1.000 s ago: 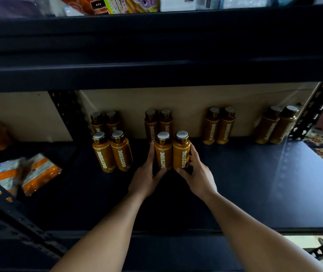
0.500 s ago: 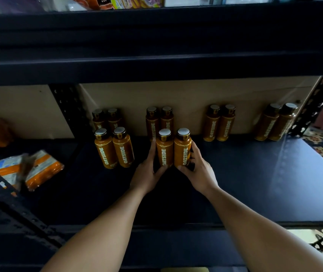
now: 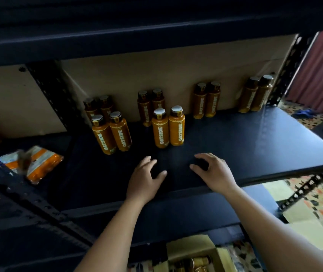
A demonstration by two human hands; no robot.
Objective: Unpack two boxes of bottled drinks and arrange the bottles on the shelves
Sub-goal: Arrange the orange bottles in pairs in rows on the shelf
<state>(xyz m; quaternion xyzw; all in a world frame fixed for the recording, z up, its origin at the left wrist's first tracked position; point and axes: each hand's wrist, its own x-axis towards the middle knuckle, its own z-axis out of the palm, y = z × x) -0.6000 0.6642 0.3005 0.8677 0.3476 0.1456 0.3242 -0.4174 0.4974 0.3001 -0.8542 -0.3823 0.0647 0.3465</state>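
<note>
The left hand [image 3: 144, 181] and the right hand [image 3: 214, 172] were over the dark shelf [image 3: 245, 146], fingers [image 3: 203, 156] loosely curled and holding nothing. Just beyond them two orange bottles [image 3: 168, 128] stood upright, touching each other and clear of both hands. Other bottle pairs [image 3: 206, 101] stood along the back wall. Below the shelf edge sat an open box [image 3: 191, 250] with bottles inside.

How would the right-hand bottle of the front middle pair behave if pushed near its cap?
The bottle is tall on a narrow base, so a high push would probably tip it. Its neighbour stands close beside and might fall too. Once down, the round body would likely roll on the shelf.
</note>
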